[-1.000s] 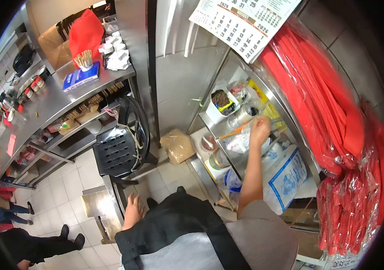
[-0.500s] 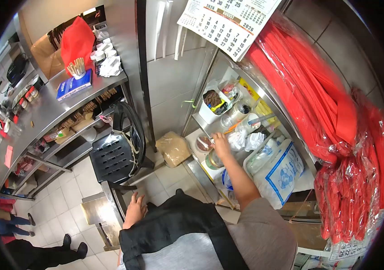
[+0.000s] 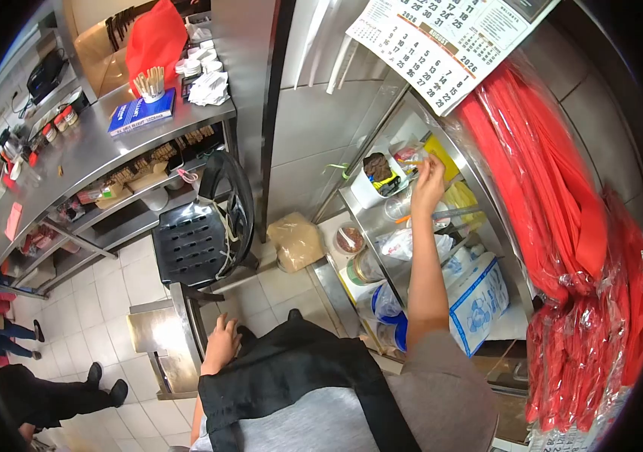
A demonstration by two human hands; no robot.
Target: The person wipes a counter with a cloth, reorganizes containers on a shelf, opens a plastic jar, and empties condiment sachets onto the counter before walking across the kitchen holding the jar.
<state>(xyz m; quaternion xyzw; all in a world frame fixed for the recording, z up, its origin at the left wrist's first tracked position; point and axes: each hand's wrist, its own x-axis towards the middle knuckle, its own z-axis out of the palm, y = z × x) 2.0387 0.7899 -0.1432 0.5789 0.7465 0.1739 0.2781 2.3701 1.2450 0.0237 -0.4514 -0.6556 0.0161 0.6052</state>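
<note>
My right hand (image 3: 428, 185) is raised over the metal shelf at the right, fingers drawn together. A thin orange stick (image 3: 410, 162) shows at its fingertips; its kind is unclear. Just left of it stands a white tub (image 3: 369, 193) with dark and yellow things inside. Below the wrist are a clear container (image 3: 398, 205) and a crumpled white plastic bag (image 3: 400, 244). Lower down sit a round jar of brown contents (image 3: 349, 239) and a glass jar (image 3: 366, 267). My left hand (image 3: 222, 343) hangs beside a metal stand, fingers loosely apart, holding nothing.
A black chair (image 3: 195, 241) and a plastic-wrapped brown package (image 3: 295, 241) are on the floor ahead. Red items in plastic (image 3: 540, 173) hang at the right, beside a calendar (image 3: 442, 56). A steel counter (image 3: 95, 169) runs along the left. Another person's dark-trousered legs (image 3: 58, 395) show lower left.
My right hand has gone from the jars on the lower level up to the upper shelf beside the white tub. The left hand stays near the stand. The view has shifted slightly.
</note>
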